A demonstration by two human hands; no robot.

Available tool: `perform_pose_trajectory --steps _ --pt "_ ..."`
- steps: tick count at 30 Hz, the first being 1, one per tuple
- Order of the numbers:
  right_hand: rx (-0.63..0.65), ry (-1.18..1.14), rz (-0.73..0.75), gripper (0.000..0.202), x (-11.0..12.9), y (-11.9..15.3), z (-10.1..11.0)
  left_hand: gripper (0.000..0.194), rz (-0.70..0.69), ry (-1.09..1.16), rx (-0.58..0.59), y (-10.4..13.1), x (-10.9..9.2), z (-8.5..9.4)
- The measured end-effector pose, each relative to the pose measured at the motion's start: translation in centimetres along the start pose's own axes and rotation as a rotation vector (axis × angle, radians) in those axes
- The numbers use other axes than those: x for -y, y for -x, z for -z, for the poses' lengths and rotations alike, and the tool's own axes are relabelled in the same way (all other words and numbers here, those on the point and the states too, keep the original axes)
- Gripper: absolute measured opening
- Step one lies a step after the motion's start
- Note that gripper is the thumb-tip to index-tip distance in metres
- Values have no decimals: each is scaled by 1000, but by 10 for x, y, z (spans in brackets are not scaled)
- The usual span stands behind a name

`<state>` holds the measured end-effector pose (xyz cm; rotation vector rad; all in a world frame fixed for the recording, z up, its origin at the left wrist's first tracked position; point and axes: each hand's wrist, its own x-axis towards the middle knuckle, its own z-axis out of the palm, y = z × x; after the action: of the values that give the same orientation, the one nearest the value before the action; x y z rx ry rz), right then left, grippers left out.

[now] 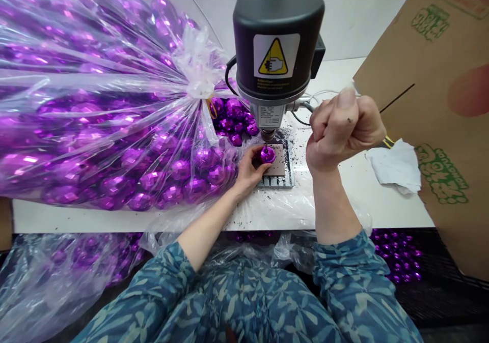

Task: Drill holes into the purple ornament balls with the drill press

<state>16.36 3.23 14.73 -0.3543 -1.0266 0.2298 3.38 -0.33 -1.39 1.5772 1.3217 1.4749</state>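
Left hand [250, 171] has a purple ball [268, 154] pinched right under the drill [278, 43]; right hand [346, 129] is a closed fist, can't tell around what. If that shiny, round ball slips in the pinch, it could spin and the drill might nick the hand.

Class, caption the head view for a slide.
Left hand holds a ball under the drill, right hand closed beside it.

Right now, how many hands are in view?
2: the left hand holds a purple ball under the black machine; the right hand is closed, raised beside it. No others show.
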Motion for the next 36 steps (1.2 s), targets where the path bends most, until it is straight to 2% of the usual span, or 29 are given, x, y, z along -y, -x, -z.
perform_pose_trajectory --steps 6,12,21,25,27,29,31,33,34,36 --pt "45 -96 108 58 -7 10 7 51 -2 -5 -8 1 2 0" --pt "45 -99 148 53 -9 15 12 52 -11 -20 -11 1 4 0" --pt "139 -117 302 52 -16 19 19 52 1 -19 -15 1 2 0" --pt "104 -74 193 52 -2 2 5 51 1 -14 -9 0 2 -1" --pt "106 -8 34 54 4 -15 -7 50 -23 -61 -33 1 0 -1" --pt "116 13 -57 59 7 -30 -19 48 -67 -132 -73 7 -5 2" --pt "127 65 -79 64 5 -40 -27 45 -127 -215 -83 20 -15 8" --pt "124 133 -70 67 1 -43 -30 40 -187 -298 2 39 -30 18" --pt "120 161 -67 68 0 -43 -30 36 -210 -342 103 50 -39 24" --pt "125 173 -75 69 -1 -42 -29 32 -239 -432 418 72 -57 39"
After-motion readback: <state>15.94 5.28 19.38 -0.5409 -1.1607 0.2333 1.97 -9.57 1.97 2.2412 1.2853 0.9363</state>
